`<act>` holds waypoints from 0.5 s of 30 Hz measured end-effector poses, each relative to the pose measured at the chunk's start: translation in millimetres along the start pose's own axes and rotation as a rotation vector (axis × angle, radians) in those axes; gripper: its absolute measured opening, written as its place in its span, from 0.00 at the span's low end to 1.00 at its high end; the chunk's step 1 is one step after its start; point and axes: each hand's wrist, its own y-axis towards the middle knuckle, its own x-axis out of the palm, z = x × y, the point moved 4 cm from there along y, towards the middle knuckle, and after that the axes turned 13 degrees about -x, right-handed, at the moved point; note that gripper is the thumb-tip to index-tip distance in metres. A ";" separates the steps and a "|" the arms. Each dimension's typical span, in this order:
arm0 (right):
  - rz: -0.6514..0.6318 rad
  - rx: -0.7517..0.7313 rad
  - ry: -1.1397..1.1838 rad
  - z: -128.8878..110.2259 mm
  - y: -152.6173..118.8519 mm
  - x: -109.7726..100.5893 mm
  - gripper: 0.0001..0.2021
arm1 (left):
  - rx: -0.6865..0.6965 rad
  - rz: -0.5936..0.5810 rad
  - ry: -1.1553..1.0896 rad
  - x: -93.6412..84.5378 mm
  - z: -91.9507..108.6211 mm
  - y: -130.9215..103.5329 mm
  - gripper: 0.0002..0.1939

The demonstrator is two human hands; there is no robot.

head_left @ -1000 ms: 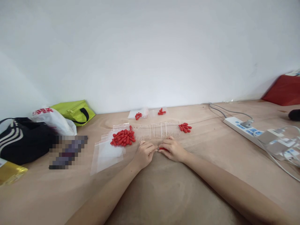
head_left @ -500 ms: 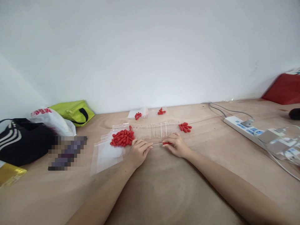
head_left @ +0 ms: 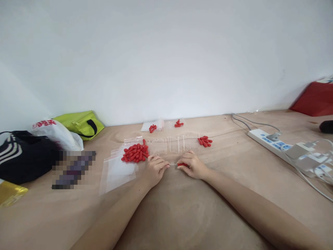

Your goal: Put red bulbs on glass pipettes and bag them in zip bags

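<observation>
My left hand [head_left: 155, 171] pinches one end of a thin clear dropper tube [head_left: 173, 164] just above the table. My right hand [head_left: 195, 166] is closed on a red rubber dropper bulb [head_left: 183, 164], which meets the tube's other end; how far the tube sits inside cannot be made out. Behind the hands, more clear tubes [head_left: 157, 146] lie side by side in rows. A large pile of red bulbs [head_left: 135, 152] is left of them, close to my left hand. At the right end of the rows is a small cluster of red bulbs [head_left: 205, 141].
Flat clear zip bags [head_left: 118, 173] lie on the left. Two bags with red bulbs [head_left: 153, 128] rest near the wall. A white power strip [head_left: 270, 142] with plugs and cables stands right. A green bag [head_left: 82, 125], a white plastic bag [head_left: 58, 133] and a black bag [head_left: 28, 158] are far left.
My right hand has moved slightly left toward my left hand with the bulb. Less of the tube shows between the hands.
</observation>
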 end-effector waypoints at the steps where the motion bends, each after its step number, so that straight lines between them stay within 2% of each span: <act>1: 0.000 -0.003 0.003 -0.1 -0.2 0.3 0.05 | 0.006 -0.004 -0.001 -0.1 0.3 -0.2 0.12; 8: 0.014 -0.002 0.043 1.6 0.7 0.4 0.06 | -0.014 -0.018 -0.003 0.4 -0.2 0.1 0.10; 15: 0.148 0.120 0.147 11.1 0.3 -3.5 0.07 | -0.038 -0.005 -0.012 -0.2 -0.1 4.3 0.09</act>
